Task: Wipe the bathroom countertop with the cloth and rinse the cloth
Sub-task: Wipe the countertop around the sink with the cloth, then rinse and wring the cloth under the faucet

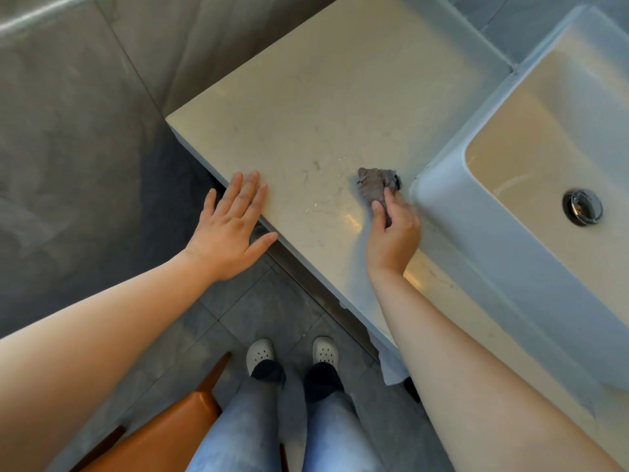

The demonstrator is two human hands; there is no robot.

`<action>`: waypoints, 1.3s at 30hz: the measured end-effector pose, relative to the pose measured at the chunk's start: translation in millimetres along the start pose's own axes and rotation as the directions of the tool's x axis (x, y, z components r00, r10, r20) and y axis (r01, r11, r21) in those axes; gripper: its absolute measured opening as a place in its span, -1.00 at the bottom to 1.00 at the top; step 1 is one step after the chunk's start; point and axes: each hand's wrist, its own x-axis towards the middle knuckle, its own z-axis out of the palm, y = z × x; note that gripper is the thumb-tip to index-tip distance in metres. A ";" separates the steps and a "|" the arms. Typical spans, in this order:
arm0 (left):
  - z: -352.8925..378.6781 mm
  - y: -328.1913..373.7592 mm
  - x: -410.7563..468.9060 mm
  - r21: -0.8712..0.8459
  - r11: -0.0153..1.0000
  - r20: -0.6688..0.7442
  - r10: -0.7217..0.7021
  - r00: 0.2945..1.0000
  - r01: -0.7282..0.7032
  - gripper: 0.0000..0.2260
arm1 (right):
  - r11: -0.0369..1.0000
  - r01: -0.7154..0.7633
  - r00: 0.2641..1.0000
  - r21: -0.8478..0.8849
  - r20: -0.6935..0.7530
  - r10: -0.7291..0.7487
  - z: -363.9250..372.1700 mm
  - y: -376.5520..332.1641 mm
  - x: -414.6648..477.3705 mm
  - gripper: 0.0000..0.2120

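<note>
Down on the counter [340, 107], the right hand [391, 233] pinches a crumpled grey-brown cloth [376, 185] between thumb and curled fingers, holding it against the pale stone just beside the near left corner of the white sink [476, 233]. The left hand [231, 226] lies flat with fingers straight and slightly spread, its fingertips on the counter's front edge, well apart from the cloth. Faint marks and scratches show on the stone between the two hands. Below are grey floor tiles, white clogs [260, 354] and an orange chair [163, 434].
</note>
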 end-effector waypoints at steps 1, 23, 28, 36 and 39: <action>-0.4 -0.3 -0.1 0.002 1.000 0.002 0.001 1.000 -0.001 -0.28 | 1.000 0.013 1.000 0.003 0.023 -0.013 0.9 -3.3 -8.2 -0.68; -79.7 43.8 -50.7 -0.652 0.755 0.059 -0.040 0.997 0.069 -0.57 | 0.873 -0.418 0.724 0.251 0.672 0.153 -115.1 -67.3 -60.8 -0.85; -116.2 100.0 -41.0 -0.720 0.690 0.047 0.153 0.987 -0.073 -0.53 | 0.820 -0.514 0.679 0.252 0.703 0.209 -167.1 -72.0 -29.6 -0.88; -150.8 195.9 15.6 -0.681 0.701 -0.032 0.256 0.966 -0.209 -0.85 | 0.692 -0.657 0.586 0.299 0.780 0.220 -235.3 -53.9 17.2 -0.75; -159.1 230.2 41.8 -0.711 0.686 -0.039 0.182 0.983 -0.155 -0.76 | 0.580 -0.704 0.598 0.410 0.782 0.174 -266.7 -39.4 44.0 -0.60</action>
